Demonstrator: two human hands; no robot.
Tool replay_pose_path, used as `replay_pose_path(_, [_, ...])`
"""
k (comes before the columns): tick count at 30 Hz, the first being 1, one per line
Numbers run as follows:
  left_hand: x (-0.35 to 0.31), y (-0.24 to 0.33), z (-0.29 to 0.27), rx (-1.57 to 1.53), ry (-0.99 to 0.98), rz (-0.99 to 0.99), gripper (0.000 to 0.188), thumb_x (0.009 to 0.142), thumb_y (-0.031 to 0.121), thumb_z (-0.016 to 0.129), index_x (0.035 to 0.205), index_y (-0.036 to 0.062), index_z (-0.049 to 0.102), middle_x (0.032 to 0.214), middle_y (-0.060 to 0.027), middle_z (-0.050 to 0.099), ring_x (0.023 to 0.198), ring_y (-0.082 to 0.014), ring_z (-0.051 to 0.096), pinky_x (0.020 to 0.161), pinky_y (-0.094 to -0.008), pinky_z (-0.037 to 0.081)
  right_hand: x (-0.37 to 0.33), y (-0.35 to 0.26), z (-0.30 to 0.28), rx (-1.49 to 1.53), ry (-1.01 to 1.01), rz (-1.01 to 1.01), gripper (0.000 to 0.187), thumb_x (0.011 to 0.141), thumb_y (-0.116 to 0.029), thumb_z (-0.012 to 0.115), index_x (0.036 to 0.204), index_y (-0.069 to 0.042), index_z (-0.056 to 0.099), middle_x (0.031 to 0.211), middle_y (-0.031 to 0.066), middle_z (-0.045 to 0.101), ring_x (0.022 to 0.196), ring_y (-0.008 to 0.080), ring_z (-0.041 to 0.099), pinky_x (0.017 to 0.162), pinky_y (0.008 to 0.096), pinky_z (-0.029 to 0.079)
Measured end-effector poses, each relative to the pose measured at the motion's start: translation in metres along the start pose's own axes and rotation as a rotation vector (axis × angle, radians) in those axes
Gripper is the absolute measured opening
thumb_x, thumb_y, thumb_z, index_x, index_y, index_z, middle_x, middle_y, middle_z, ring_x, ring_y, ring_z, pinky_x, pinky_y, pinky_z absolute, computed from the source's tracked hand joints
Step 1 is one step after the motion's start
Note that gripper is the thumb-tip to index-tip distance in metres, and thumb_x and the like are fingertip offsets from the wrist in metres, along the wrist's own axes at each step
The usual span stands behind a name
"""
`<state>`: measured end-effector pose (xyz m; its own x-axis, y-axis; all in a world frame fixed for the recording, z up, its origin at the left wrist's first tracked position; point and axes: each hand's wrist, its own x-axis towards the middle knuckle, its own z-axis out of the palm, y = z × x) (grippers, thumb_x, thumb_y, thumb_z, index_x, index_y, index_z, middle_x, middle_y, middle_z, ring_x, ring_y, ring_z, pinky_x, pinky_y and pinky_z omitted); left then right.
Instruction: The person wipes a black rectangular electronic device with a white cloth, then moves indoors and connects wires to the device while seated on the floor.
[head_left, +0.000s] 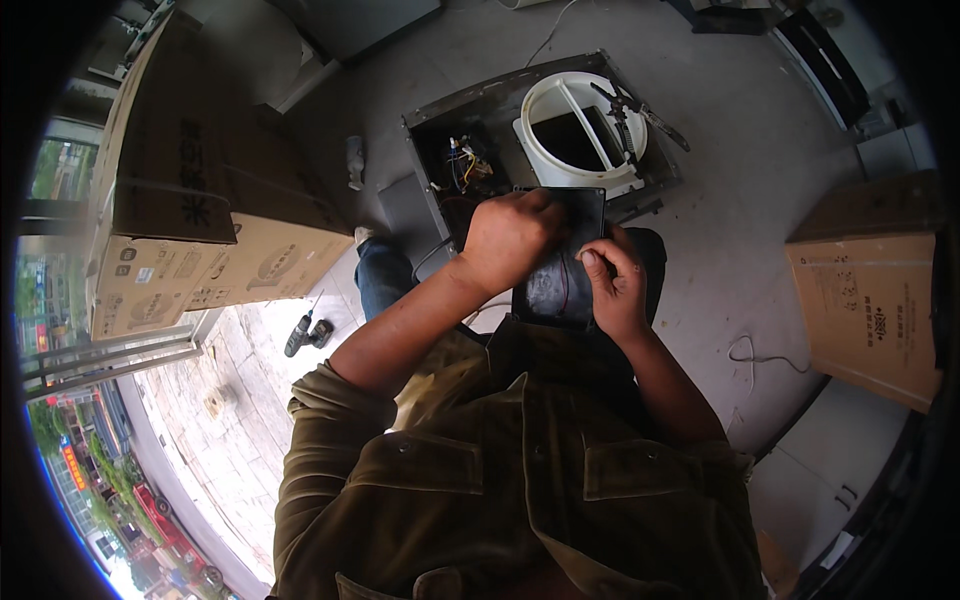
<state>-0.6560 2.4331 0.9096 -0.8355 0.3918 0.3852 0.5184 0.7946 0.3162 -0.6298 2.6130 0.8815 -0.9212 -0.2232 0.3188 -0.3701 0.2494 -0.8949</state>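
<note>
A shallow black case (546, 296) rests on my lap, tilted up, with a thin red wire across its inner face. My left hand (512, 238) is closed over its upper left part, back of the hand towards me; what the fingertips grip is hidden. At the case's right edge my right hand (617, 285) is closed, thumb and forefinger pinched together; whatever lies between them is too small to make out. Just beyond sits an open dark metal housing (437, 108) holding a bundle of coloured wires (463, 168) and a round white plastic shroud (532, 112).
Black-handled pliers (622, 104) and other tools lie across the shroud's rim. A cordless drill (300, 335) lies on the floor to the left, near large cardboard boxes (215, 265). Another carton (865, 300) and a loose white cable (750, 358) are on the right.
</note>
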Motion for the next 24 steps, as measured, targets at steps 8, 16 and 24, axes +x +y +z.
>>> replay_pose_path(8, [0.003, -0.001, -0.009, -0.082, -0.013, -0.017, 0.024, 0.073, 0.023, 0.069, 0.094, 0.0122, 0.065, 0.076, -0.0057, 0.058, 0.067, -0.0257, 0.061, 0.055, -0.0349, 0.048, -0.003, 0.004, -0.002, 0.071, 0.014, 0.081, 0.012, 0.089, -0.009, 0.055, 0.084, 0.001, 0.058, 0.083, 0.0069, 0.054, 0.071, 0.0148, 0.053, 0.064, 0.0247, 0.041])
replay_pose_path(16, [-0.003, -0.077, 0.005, -0.009, -0.094, -0.183, 0.019, 0.073, 0.022, 0.068, 0.090, 0.0130, 0.067, 0.084, -0.0084, 0.058, 0.078, -0.0266, 0.061, 0.065, -0.0353, 0.050, -0.007, 0.025, -0.060, 0.045, 0.204, 0.205, 0.015, 0.094, -0.011, 0.050, 0.087, 0.001, 0.056, 0.082, 0.0021, 0.056, 0.077, 0.0079, 0.051, 0.072, 0.0206, 0.039])
replay_pose_path(24, [-0.011, -0.097, 0.101, 0.185, -0.348, 0.307, 0.013, 0.074, 0.008, 0.058, 0.085, 0.0080, 0.063, 0.096, -0.0115, 0.057, 0.090, -0.0275, 0.059, 0.074, -0.0373, 0.051, -0.018, 0.019, -0.057, 0.033, 0.168, 0.261, 0.016, 0.093, -0.012, 0.050, 0.086, 0.001, 0.056, 0.080, 0.0019, 0.055, 0.078, 0.0085, 0.049, 0.073, 0.0211, 0.038])
